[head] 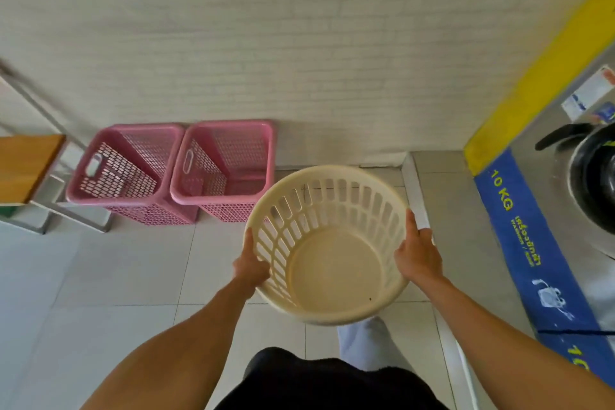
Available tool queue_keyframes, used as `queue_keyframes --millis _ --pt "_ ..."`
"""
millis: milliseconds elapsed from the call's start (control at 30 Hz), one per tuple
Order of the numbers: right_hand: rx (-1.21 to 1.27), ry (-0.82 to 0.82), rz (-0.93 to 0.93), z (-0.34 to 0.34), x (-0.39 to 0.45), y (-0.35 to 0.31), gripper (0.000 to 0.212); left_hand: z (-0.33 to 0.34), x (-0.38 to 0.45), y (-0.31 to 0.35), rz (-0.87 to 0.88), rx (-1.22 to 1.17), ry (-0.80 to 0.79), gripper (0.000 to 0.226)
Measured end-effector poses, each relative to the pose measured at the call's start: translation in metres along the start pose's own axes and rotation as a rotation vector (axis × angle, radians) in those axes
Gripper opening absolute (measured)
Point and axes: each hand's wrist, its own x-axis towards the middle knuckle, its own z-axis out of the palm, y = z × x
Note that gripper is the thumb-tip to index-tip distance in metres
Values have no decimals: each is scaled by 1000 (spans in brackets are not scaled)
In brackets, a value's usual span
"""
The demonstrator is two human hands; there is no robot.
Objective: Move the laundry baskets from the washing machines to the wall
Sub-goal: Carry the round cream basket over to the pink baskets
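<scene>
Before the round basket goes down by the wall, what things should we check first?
1. Both hands on the cream basket: left hand and right hand grip its rim. Ok.
2. Basket empty: ok.
3. Bare floor beside the right pink basket: ok.
4. Pink baskets already at the wall, left one too: ok.
5. Kerb near the washing machine close by: cannot tell if the basket clears it.

The pale tiled floor [100, 276] carries two pink square laundry baskets [128, 173] [226, 168], side by side, touching, against the white wall [299, 43].
</scene>
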Motion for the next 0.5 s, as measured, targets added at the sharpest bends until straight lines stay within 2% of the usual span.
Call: queue_keyframes --millis 400,500 --pt "-98 -143 14 -41 168 -29 76 41 116 102 -128 -106 6 103" --pt "-52 -167 25 -46 200 -41 78 42 134 126 -175 -142 25 100"
